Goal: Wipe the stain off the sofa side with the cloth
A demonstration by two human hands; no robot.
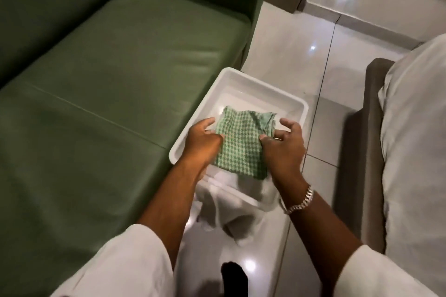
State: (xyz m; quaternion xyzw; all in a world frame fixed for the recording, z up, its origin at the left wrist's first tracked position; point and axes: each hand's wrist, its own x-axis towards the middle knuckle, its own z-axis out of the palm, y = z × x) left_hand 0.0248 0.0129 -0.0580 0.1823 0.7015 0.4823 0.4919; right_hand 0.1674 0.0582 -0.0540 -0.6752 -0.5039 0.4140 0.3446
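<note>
A green-and-white checked cloth (pixel 239 142), folded, hangs over a white plastic tray (pixel 253 82) on the floor. My left hand (pixel 202 142) pinches the cloth's left edge. My right hand (pixel 284 144) pinches its right edge between thumb and forefinger, the other fingers spread. The green sofa (pixel 108 79) fills the left of the view, its seat and end panel beside the tray. No stain shows on the sofa from here.
A white cloth (pixel 231 210) drapes over the tray's near rim onto the glossy tiled floor (pixel 337 55). A bed with white sheets (pixel 415 140) and a brown frame stands at the right. A dark foot (pixel 234 277) shows at the bottom.
</note>
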